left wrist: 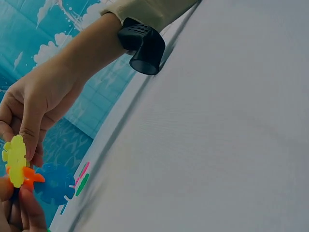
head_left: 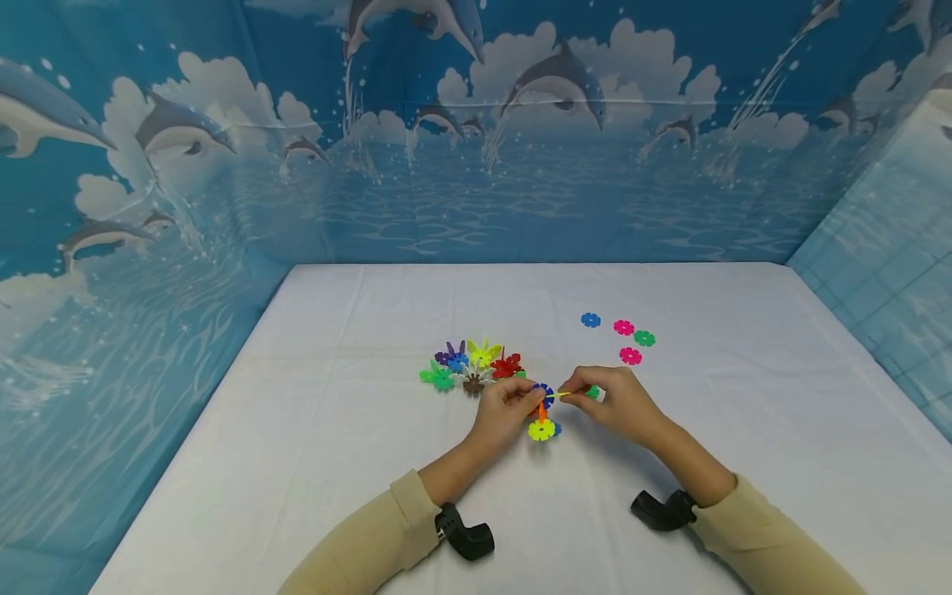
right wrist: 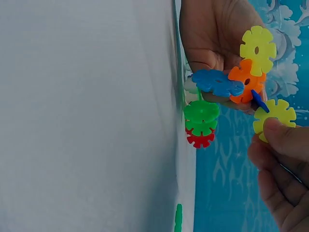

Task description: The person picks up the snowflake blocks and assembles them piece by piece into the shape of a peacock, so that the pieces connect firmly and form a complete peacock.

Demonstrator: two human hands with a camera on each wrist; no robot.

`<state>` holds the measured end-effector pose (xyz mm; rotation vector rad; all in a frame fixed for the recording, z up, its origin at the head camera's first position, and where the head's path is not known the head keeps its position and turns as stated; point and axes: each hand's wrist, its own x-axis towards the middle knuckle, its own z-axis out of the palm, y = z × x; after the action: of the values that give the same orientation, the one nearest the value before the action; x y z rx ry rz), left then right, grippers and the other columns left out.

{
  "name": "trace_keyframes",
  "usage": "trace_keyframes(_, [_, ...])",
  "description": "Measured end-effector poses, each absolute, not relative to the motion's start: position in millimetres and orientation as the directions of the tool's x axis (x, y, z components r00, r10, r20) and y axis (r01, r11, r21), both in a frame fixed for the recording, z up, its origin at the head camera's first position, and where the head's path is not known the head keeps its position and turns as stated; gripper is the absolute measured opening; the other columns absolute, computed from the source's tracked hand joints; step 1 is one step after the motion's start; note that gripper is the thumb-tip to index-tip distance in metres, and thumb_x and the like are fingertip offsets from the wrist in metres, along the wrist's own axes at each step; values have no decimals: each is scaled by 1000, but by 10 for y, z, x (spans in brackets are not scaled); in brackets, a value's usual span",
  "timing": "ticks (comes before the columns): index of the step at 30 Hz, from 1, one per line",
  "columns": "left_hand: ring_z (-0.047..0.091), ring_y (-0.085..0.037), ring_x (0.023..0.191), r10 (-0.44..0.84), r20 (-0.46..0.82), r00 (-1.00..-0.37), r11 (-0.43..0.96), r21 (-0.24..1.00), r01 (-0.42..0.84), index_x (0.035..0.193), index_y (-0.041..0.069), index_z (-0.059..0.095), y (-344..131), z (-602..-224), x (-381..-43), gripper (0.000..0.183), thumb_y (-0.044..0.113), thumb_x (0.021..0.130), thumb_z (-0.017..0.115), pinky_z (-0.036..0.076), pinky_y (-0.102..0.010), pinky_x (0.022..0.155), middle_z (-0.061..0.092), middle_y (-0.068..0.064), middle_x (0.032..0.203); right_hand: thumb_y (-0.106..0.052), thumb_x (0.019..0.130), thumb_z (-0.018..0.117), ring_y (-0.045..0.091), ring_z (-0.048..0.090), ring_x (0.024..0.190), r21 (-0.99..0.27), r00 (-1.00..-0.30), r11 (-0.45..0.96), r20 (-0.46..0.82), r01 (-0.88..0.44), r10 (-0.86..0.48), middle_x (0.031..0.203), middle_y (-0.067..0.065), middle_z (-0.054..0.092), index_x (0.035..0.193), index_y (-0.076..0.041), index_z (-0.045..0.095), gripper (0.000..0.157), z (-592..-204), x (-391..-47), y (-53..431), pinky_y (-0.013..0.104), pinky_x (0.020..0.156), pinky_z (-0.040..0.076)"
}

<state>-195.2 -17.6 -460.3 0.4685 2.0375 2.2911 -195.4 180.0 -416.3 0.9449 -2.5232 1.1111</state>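
My left hand [head_left: 500, 413] grips a small cluster of notched plastic discs above the white table. The cluster has a dark blue disc [head_left: 547, 395], an orange disc [right wrist: 247, 79], a yellow disc [head_left: 541, 430] and a lighter blue disc [right wrist: 211, 81], slotted into one another at angles. Between thumb and fingers, my right hand [head_left: 617, 405] pinches a second yellow disc [right wrist: 284, 110]. That disc's edge meets the dark blue one, and in the head view it appears edge-on. Whether their slots are engaged, I cannot tell.
Beyond my left hand stands a group of joined discs, with green [head_left: 439, 377], purple [head_left: 449, 357], red [head_left: 506, 364] and brown [head_left: 473, 383] ones. Loose blue [head_left: 591, 320], pink [head_left: 630, 355] and green [head_left: 644, 338] discs lie farther back right. Another green disc [head_left: 592, 392] shows behind my right fingers.
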Motion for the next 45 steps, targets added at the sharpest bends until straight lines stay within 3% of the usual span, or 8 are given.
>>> trace_keyframes(9, [57,-9,65,261,201,-944,-180,971,157,97,-19,60,-232,-4619,-1957,15,-5,94,60,51,-17,64,64,-8,81,10,71,81,10,68,76,-528,-702,464,489,-711,-518,81,-6,71,83,-9,72,25,-4175,-1975,1760,27,72,56])
trace_keyframes(16, [59,-8,66,238,175,-955,-182,974,133,98,-19,60,-225,-4589,-1948,16,-3,94,60,53,-18,65,65,-12,84,0,76,82,8,65,79,-580,-761,501,408,-642,-504,86,-8,71,91,-12,72,21,-4125,-1996,1783,35,72,57])
trace_keyframes(23, [57,-9,65,164,168,-972,-82,984,157,96,-16,63,-363,-4370,-1824,14,-2,93,63,52,-17,64,65,-11,82,-4,77,82,18,66,85,-610,-774,502,337,-613,-536,99,7,71,110,-3,69,35,-4103,-2060,1793,42,73,56])
trace_keyframes(28, [56,-9,68,111,219,-969,-34,976,216,95,-14,63,-587,-4232,-1690,14,-1,93,63,50,-19,63,65,-12,82,-6,84,76,20,65,88,-642,-809,528,273,-556,-521,100,8,70,106,-2,70,24,-4062,-2189,1692,42,77,55])
trace_keyframes(32, [57,-10,71,-14,256,-967,37,966,255,94,-12,64,-761,-4207,-1622,11,-2,92,64,49,-19,64,64,-13,82,-10,89,72,21,63,92,-666,-848,561,222,-492,-481,100,5,69,106,-2,69,19,-4026,-2360,1555,40,79,53])
trace_keyframes(38, [60,-20,75,-203,397,-895,179,914,364,88,-11,64,-875,-4216,-1605,5,-7,87,66,52,-21,63,63,-17,84,-17,94,66,26,59,99,-704,-891,597,115,-385,-439,103,8,66,111,0,68,24,-4024,-2689,1272,42,82,51])
trace_keyframes(45, [61,-27,72,-234,496,-836,286,857,428,83,-10,63,-859,-4280,-1628,4,-9,83,68,53,-27,60,60,-17,82,-28,96,62,24,59,92,-686,-904,685,-96,-244,-417,106,10,64,115,-2,67,32,-4098,-2981,993,39,78,51])
